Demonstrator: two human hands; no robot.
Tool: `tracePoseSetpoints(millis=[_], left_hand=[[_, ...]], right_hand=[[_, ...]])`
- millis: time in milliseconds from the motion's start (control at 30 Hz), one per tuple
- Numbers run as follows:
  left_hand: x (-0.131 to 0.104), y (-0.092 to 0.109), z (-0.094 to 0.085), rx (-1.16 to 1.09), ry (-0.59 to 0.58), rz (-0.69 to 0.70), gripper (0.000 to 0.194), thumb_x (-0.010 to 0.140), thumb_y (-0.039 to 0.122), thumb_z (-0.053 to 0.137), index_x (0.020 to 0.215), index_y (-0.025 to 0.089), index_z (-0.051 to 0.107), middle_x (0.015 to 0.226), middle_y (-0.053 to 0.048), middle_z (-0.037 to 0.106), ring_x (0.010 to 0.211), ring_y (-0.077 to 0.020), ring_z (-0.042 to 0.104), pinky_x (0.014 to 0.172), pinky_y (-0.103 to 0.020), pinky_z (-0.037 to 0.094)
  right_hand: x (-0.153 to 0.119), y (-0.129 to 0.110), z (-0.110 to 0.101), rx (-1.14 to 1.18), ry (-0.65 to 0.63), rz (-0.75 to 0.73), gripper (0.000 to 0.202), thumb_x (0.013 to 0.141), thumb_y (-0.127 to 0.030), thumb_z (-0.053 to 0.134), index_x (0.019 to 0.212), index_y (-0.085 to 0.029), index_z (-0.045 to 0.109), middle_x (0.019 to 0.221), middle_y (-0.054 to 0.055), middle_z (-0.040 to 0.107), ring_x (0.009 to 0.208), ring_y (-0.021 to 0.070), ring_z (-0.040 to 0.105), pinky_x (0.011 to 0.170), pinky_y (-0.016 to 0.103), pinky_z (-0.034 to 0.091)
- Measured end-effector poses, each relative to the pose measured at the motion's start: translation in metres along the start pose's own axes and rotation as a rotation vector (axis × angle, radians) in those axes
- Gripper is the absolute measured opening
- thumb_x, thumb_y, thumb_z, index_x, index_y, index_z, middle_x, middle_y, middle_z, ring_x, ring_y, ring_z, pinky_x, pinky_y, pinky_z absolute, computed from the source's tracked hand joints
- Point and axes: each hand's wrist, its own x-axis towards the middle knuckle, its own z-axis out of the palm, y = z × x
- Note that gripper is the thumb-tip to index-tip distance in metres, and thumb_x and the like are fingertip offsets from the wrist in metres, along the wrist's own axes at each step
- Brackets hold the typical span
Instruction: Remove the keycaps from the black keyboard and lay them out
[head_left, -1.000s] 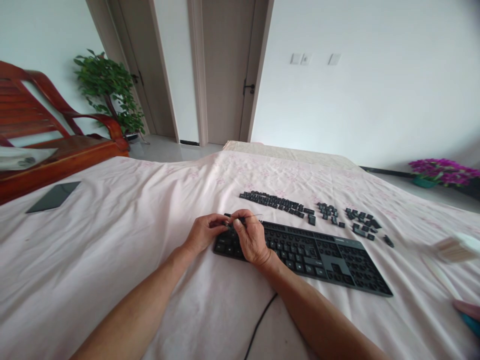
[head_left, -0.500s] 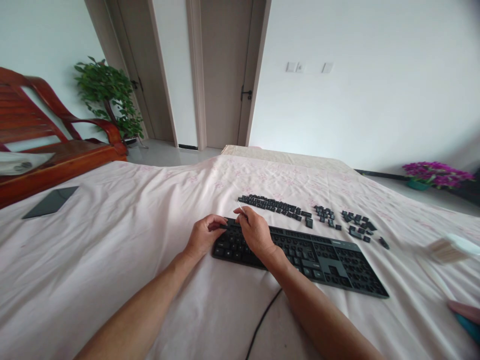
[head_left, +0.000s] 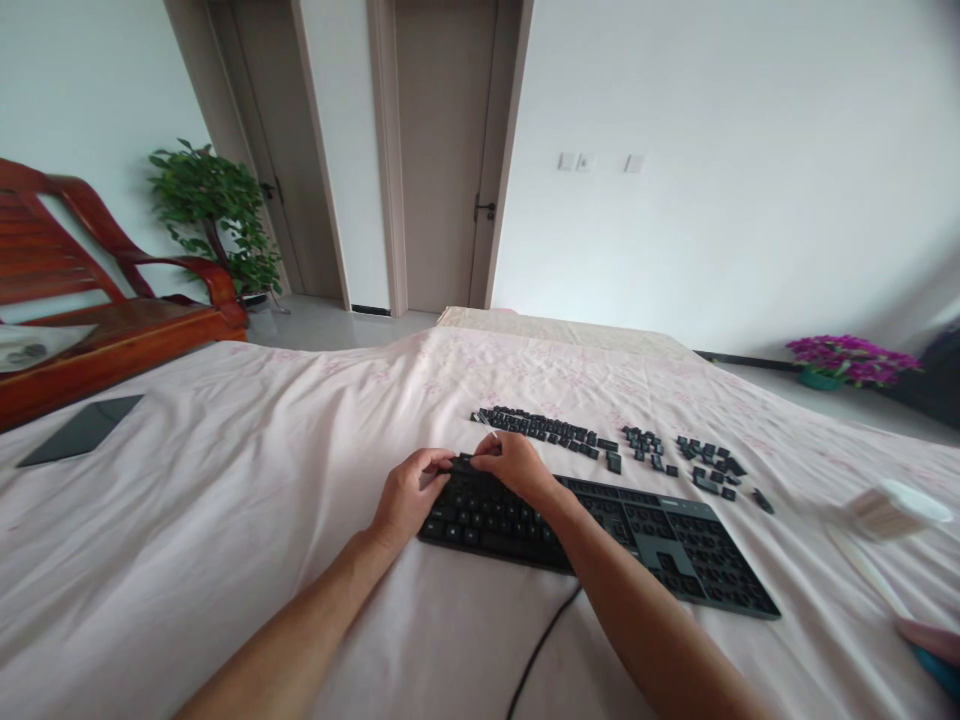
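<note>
A black keyboard (head_left: 660, 548) lies on the pink-white cloth, many of its keycaps off on the right side. At its top left corner, my left hand (head_left: 409, 488) is closed, thumb and fingers pinched at the edge; what is between them is too small to tell. My right hand (head_left: 517, 465) is closed around a thin white stick (head_left: 485, 424), its fingertips low over the top row of keys. Behind the keyboard, loose black keycaps (head_left: 551, 430) lie in rows, with further groups (head_left: 709, 460) to the right.
A dark flat tablet or phone (head_left: 82, 430) lies at the far left. A white tub of sticks (head_left: 896, 510) stands at the right, near a brush-like thing with a blue handle (head_left: 937, 665). A black cable (head_left: 541, 645) runs toward me.
My right hand has turned and lowered, its fingertips now nearer the keyboard's top edge. My left hand stays at the corner. The view has tilted slightly up.
</note>
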Motion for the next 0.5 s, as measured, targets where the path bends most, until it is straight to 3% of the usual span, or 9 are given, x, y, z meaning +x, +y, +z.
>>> tracePoseSetpoints(millis=[167,500], left_hand=[[0.005,-0.011,0.001,0.132,-0.028,-0.007,0.035,0.081,0.016,0.056,0.115,0.023,0.06,0.115,-0.005,0.063,0.109,-0.0195,0.058,0.098,-0.036,0.045],[0.007,-0.01,0.001,0.17,-0.07,0.012,0.031,0.08,0.011,0.05,0.106,0.022,0.064,0.11,-0.005,0.065,0.106,-0.0196,0.058,0.098,-0.036,0.043]], right_hand=[[0.031,0.008,-0.021,-0.298,0.131,0.164,0.012,0.071,-0.032,0.067,0.079,-0.024,0.073,0.076,0.002,0.07,0.075,0.0184,0.063,0.06,0.025,0.038],[0.058,0.009,0.0,-0.381,0.16,0.187,0.014,0.077,-0.03,0.062,0.085,-0.024,0.073,0.089,0.005,0.071,0.088,0.0222,0.063,0.066,0.027,0.04]])
